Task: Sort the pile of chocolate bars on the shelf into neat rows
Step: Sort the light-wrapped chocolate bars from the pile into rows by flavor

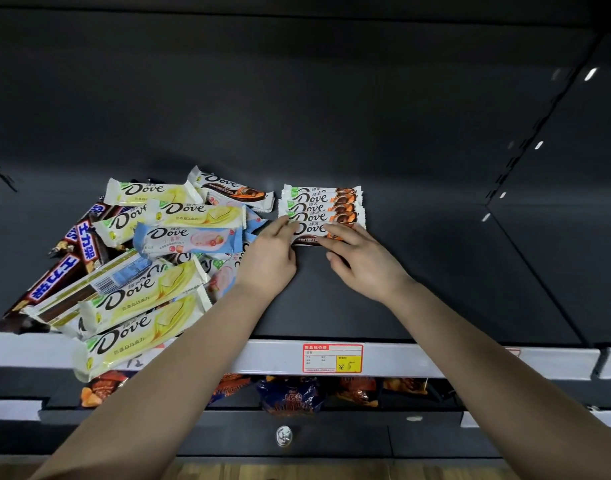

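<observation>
**One short row begun, most of the pile unsorted**

At centre frame the left hand point(269, 261) pinches the left end of a brown-and-orange Dove bar point(311, 233). The right hand point(363, 265) grips its right end, fingers on top and thumb at the near edge. The bar sits at the front of a row point(323, 202) of matching bars, overlapped like tiles. At left, the pile point(151, 265) is a loose heap of flat, glossy, crimp-ended wrappers in yellow, pale blue and dark brown. The shelf point(435, 271) is matt dark metal; the sorting looks barely begun
</observation>
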Demonstrator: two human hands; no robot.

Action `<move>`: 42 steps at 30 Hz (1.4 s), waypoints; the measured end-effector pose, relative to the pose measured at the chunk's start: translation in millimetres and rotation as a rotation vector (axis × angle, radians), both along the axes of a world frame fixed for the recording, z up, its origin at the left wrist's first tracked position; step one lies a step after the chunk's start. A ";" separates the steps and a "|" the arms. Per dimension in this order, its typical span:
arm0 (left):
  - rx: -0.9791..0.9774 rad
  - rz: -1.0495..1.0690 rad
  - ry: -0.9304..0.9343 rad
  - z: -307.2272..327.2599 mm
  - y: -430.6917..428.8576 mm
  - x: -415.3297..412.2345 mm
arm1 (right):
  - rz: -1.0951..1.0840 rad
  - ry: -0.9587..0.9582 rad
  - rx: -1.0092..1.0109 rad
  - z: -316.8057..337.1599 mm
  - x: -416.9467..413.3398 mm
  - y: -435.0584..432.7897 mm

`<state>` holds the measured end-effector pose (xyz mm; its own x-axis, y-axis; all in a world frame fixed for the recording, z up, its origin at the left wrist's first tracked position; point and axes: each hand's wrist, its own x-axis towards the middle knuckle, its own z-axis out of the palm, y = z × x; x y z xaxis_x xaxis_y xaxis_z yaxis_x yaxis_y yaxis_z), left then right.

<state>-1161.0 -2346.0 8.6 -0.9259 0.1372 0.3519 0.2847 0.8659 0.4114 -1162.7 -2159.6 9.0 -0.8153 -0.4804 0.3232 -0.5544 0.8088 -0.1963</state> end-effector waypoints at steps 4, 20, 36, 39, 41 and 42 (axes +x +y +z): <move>-0.005 0.008 -0.018 2.6 1.7 1.7 | -0.010 0.001 0.019 2.4 1.7 -0.4; -0.084 0.061 0.048 7.9 2.7 5.6 | -0.102 0.059 0.056 9.3 3.7 -3.2; -0.267 0.250 0.028 58.7 -69.5 -29.8 | -0.041 0.067 0.057 49.9 -40.1 -76.9; -0.311 0.283 -0.008 59.0 -87.5 -34.0 | -0.019 0.075 0.077 48.7 -52.7 -97.4; -0.336 0.290 -0.021 55.8 -97.2 -37.0 | -0.009 0.076 0.104 48.7 -61.1 -110.1; -0.340 0.292 -0.025 53.8 -101.4 -38.4 | -0.007 0.069 0.124 48.8 -65.5 -116.0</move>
<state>-1199.4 -2447.4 62.3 -0.9507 -0.0270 0.3089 0.0021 0.9956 0.0934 -1228.2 -2275.6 57.8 -0.7964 -0.5150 0.3172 -0.5577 0.8281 -0.0559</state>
